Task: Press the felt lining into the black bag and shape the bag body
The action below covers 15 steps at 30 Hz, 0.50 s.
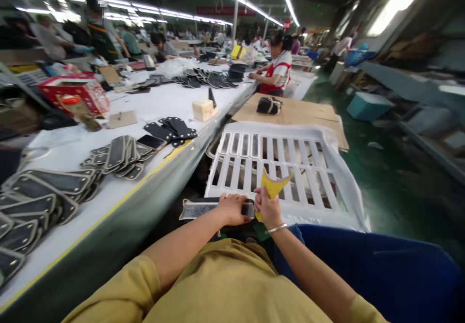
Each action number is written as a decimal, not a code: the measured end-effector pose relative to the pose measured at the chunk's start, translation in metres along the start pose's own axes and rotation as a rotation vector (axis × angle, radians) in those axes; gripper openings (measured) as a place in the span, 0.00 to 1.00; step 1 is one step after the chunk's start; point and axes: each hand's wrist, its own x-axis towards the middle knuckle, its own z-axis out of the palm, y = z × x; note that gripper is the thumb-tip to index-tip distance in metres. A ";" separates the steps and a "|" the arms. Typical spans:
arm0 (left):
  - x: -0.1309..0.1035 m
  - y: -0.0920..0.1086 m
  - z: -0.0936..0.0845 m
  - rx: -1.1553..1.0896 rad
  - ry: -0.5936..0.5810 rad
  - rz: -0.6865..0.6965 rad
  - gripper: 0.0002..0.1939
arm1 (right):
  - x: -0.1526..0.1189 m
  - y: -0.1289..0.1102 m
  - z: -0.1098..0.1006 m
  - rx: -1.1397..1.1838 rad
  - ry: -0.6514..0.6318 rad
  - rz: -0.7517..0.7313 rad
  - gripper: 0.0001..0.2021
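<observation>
My left hand is closed over a long dark panel with a pale border, which lies level in front of my body. The panel's right end shows past my fingers, and its middle is hidden under my hand. Close by on the right, my right hand grips a stiff, bent yellow piece with a curved, notched top edge. Its lower corner comes down beside the panel's right end; whether the two touch, I cannot tell. Just beyond both hands stands a white slatted plastic rack, with several pale-bordered strips lying at its far left corner.
Along the left runs a long white table with heaps of dark bordered panels, black pieces and a cream block. Cardboard bearing a black bundle lies behind the rack. A blue bin stands at my right. A co-worker works farther back.
</observation>
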 end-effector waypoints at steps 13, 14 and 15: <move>-0.089 -0.157 0.026 -1.466 0.742 -0.288 0.33 | 0.048 -0.062 0.028 -1.080 -1.125 0.350 0.17; -0.085 -0.154 0.031 -1.491 0.740 -0.297 0.34 | 0.054 -0.063 0.039 -1.152 -1.142 0.359 0.17; -0.081 -0.150 0.034 -1.490 0.741 -0.312 0.35 | 0.059 -0.064 0.050 -1.238 -1.165 0.320 0.16</move>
